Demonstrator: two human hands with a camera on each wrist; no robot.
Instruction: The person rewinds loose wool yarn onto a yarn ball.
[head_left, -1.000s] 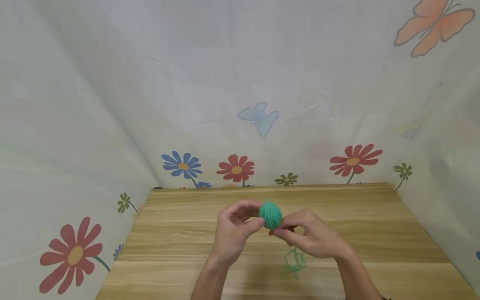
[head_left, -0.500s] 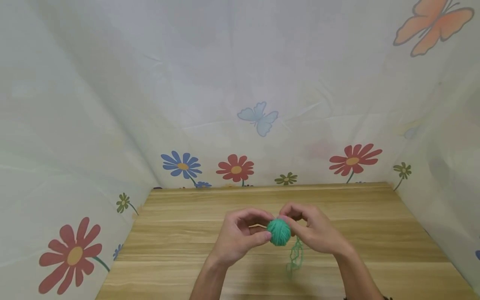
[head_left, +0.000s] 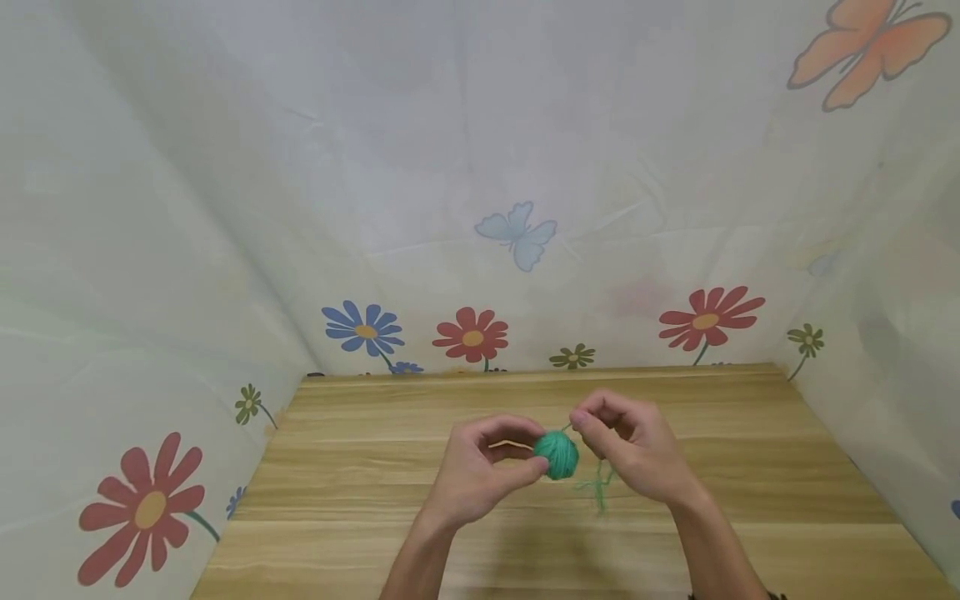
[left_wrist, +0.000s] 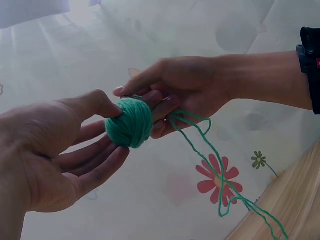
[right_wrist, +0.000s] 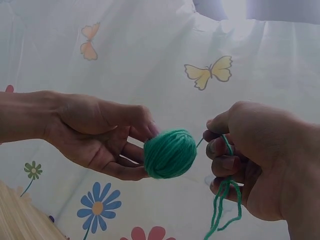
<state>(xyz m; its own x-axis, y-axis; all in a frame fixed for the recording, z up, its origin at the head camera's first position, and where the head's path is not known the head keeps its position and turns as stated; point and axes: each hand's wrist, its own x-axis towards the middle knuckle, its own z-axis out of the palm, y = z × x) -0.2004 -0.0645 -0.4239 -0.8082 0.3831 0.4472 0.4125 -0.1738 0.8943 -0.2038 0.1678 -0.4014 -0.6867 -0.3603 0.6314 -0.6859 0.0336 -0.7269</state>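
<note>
A small ball of green yarn [head_left: 557, 455] is held above the table by my left hand [head_left: 483, 475], thumb on one side and fingers on the other. My right hand [head_left: 633, 442] is just right of the ball and pinches a strand of the yarn between thumb and forefinger. In the right wrist view, a short taut length runs from the ball [right_wrist: 170, 154] to those fingertips. Loose yarn loops [right_wrist: 223, 207] hang from under the curled lower fingers of the right hand [right_wrist: 255, 160]. The left wrist view shows this slack yarn [left_wrist: 215, 150] trailing down toward the wooden surface.
A wood-grain table [head_left: 360, 433] lies beneath both hands. Pale curtains [head_left: 420, 167] printed with flowers and butterflies enclose its back and sides. A dark band [left_wrist: 311, 67] circles the right wrist.
My right hand has gone from below the ball's right side, over its top, then away to the upper right, drawing out a strand. The ball has shifted slightly right and down with my left hand.
</note>
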